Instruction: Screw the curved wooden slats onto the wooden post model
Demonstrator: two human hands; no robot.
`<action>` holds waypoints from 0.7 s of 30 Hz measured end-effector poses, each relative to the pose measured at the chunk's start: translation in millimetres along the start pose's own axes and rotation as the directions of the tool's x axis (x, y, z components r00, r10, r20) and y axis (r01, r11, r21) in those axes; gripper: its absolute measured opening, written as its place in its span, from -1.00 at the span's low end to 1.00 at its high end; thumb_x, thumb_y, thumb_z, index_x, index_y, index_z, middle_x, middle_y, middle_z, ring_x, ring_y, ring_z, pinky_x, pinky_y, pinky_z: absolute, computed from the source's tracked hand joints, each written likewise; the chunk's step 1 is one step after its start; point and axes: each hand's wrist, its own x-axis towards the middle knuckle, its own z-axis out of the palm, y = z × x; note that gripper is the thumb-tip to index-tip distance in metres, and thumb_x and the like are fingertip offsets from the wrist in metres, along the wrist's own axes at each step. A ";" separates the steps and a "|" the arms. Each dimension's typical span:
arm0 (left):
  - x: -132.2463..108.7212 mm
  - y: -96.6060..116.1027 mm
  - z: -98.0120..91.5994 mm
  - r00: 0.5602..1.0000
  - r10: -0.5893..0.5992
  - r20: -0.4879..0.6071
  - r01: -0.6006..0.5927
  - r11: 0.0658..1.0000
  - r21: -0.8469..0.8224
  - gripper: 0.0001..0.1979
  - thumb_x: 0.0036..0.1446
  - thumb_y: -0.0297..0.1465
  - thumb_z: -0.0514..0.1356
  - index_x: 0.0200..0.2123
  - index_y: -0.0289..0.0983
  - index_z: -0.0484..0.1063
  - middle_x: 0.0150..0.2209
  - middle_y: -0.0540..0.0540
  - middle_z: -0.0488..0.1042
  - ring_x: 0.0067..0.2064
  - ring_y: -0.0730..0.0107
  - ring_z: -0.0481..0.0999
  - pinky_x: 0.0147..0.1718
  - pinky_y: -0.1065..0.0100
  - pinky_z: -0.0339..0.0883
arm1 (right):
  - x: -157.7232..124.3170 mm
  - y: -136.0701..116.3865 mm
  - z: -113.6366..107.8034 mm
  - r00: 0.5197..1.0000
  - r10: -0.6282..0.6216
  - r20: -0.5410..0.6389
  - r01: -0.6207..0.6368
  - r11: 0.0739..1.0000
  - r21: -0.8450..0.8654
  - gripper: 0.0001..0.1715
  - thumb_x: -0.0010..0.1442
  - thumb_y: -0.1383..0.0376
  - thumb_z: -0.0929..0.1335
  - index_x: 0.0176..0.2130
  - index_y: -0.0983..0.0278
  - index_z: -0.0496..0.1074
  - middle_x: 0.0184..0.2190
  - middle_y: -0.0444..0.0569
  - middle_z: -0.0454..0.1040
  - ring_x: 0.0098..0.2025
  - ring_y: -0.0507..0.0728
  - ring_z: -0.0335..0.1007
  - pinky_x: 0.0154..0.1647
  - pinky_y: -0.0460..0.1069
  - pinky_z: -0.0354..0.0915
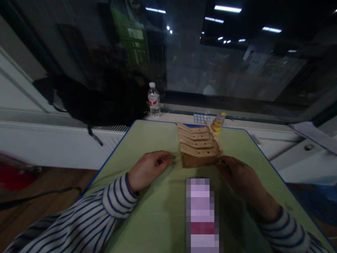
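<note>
On the green-topped table, bent wooden pieces (197, 144) with small dark holes lie side by side over a brown wooden box (197, 161). My left hand (151, 168) is left of the box and apart from it, thumb and fingertips pinched together. Something small seems to be at those fingertips, too blurred to name. My right hand (240, 175) is at the box's near right corner, its fingers closed together. A tiny pale glint shows at its fingertips; what it is I cannot make out.
A pixelated upright rectangle (201, 211) covers the table (155, 218) in front. Behind stand a water bottle (154, 100) and a tilted yellow-labelled bottle (218, 123). A black bag (100, 102) lies on the sill at left, below a dark window.
</note>
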 end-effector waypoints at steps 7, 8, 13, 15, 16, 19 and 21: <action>0.1 -33.3 -25.0 0.999 0.033 0.001 -0.033 0.983 0.182 -0.71 0.13 -0.29 0.19 -0.14 -0.32 0.54 -0.24 -0.17 0.58 -0.28 0.27 0.54 -0.28 0.34 0.39 | -1.2 -13.4 -7.7 0.990 -0.124 -0.070 0.127 0.991 0.033 -0.67 0.32 0.14 0.22 -0.08 0.29 0.40 -0.23 0.11 0.58 -0.28 0.24 0.55 -0.30 0.10 0.43; 1.1 -34.9 -21.8 0.998 0.055 0.016 -0.057 0.982 0.180 -0.71 0.12 -0.30 0.21 -0.11 -0.30 0.54 -0.20 -0.17 0.57 -0.23 0.27 0.54 -0.22 0.32 0.39 | 0.0 -17.9 -9.1 0.985 -0.155 -0.073 0.158 0.987 0.034 -0.67 0.32 0.15 0.22 -0.08 0.29 0.40 -0.24 0.10 0.57 -0.30 0.23 0.55 -0.31 0.09 0.43; 10.1 -35.6 -4.9 0.979 0.178 0.100 -0.191 0.971 0.147 -0.75 0.21 -0.27 0.17 -0.14 -0.23 0.56 -0.14 -0.16 0.53 -0.11 0.30 0.50 -0.06 0.32 0.36 | 8.4 -41.3 -14.8 0.955 -0.289 -0.064 0.292 0.956 0.043 -0.74 0.32 0.23 0.22 -0.08 0.30 0.37 -0.25 0.10 0.55 -0.27 0.24 0.53 -0.28 0.14 0.45; 14.7 -36.2 -0.8 0.973 0.203 0.110 -0.218 0.966 0.139 -0.75 0.23 -0.26 0.15 -0.17 -0.23 0.56 -0.16 -0.15 0.51 -0.13 0.33 0.50 -0.09 0.34 0.37 | 11.7 -47.8 -14.4 0.952 -0.301 -0.054 0.304 0.951 0.061 -0.77 0.32 0.24 0.24 -0.09 0.28 0.37 -0.24 0.08 0.55 -0.26 0.25 0.52 -0.26 0.15 0.45; 16.6 -36.8 0.8 0.972 0.209 0.110 -0.224 0.965 0.139 -0.75 0.24 -0.26 0.14 -0.18 -0.23 0.56 -0.17 -0.14 0.51 -0.14 0.34 0.50 -0.11 0.35 0.37 | 13.0 -50.3 -13.6 0.952 -0.303 -0.051 0.306 0.949 0.071 -0.78 0.31 0.24 0.24 -0.09 0.27 0.37 -0.23 0.08 0.55 -0.25 0.25 0.52 -0.26 0.16 0.45; 19.9 -38.5 3.9 0.972 0.209 0.110 -0.224 0.962 0.153 -0.78 0.25 -0.29 0.13 -0.21 -0.25 0.53 -0.22 -0.11 0.48 -0.21 0.36 0.48 -0.17 0.36 0.36 | 14.8 -55.4 -9.4 0.952 -0.302 -0.050 0.306 0.947 0.096 -0.80 0.31 0.24 0.25 -0.10 0.26 0.37 -0.22 0.07 0.54 -0.23 0.25 0.50 -0.25 0.17 0.45; 19.3 -38.4 4.8 0.971 0.208 0.113 -0.225 0.961 0.160 -0.80 0.25 -0.31 0.11 -0.24 -0.25 0.50 -0.25 -0.10 0.46 -0.23 0.36 0.47 -0.17 0.35 0.35 | 14.2 -57.3 -6.8 0.949 -0.310 -0.054 0.314 0.941 0.122 -0.79 0.31 0.26 0.25 -0.07 0.26 0.36 -0.20 0.07 0.54 -0.17 0.25 0.49 -0.20 0.17 0.44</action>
